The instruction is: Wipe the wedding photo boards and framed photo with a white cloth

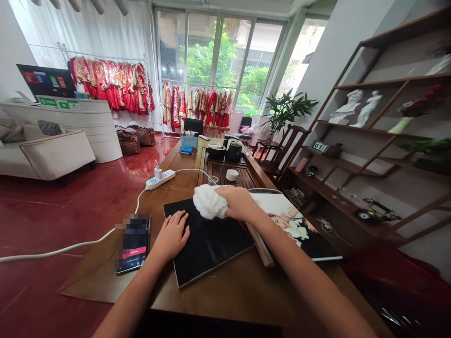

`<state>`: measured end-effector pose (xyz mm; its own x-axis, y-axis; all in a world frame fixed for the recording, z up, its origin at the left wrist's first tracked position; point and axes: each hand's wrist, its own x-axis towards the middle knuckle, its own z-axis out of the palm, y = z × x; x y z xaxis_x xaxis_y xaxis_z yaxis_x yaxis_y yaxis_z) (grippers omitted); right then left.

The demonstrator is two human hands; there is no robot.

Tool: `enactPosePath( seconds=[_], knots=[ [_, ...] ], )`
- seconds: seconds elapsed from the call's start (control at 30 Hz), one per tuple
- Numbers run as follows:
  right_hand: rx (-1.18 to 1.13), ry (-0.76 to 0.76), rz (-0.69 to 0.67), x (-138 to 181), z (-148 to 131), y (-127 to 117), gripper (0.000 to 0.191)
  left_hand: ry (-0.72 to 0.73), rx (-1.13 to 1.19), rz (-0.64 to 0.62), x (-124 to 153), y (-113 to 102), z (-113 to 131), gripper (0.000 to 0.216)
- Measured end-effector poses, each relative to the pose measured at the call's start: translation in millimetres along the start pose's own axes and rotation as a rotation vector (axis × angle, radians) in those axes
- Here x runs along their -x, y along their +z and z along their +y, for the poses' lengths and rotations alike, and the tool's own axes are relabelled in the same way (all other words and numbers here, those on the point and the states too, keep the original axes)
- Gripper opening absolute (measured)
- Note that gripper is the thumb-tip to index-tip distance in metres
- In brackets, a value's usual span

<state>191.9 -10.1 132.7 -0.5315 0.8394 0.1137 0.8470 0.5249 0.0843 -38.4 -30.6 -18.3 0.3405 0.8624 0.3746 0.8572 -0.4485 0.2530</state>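
Note:
A black rectangular panel (207, 249) with a thin pale edge lies flat on the wooden table (225, 300). My left hand (174, 233) rests on the panel's left side, palm down with its fingers stretched out. At the panel's far edge, my right hand (237, 202) is closed round a crumpled white cloth (210, 202); whether the cloth touches the surface I cannot tell. A printed photo panel (287, 220) lies to the right, partly hidden by my right forearm. Between the two panels runs a narrow wooden strip (260, 246).
To the left are a phone (136, 244) and a white power strip (160, 179) with its cable. Farther along the table stand a white cup (231, 175), a tea tray (243, 180) and a dark kettle (234, 151). Shelves (369, 136) line the right side.

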Motion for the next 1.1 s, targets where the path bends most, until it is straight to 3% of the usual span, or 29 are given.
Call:
enactPosePath(
  seconds=[0.17,0.37,0.77,1.1],
  knots=[
    [0.015,0.043,-0.07,-49.9,20.2,43.7,0.036,0.003,-0.018,-0.001,0.0,-0.3,0.3,0.043],
    [-0.022,0.025,-0.131,-43.8,30.4,73.5,0.036,-0.011,-0.016,0.008,-0.2,-2.8,2.9,0.042],
    [-0.115,-0.021,-0.169,30.1,14.4,54.5,0.028,-0.022,-0.03,0.013,-0.3,-0.7,3.7,0.042],
    [-0.164,0.077,-0.242,95.8,-16.9,39.4,0.024,-0.033,-0.018,0.008,-0.3,-3.1,5.3,0.042]
  ],
)
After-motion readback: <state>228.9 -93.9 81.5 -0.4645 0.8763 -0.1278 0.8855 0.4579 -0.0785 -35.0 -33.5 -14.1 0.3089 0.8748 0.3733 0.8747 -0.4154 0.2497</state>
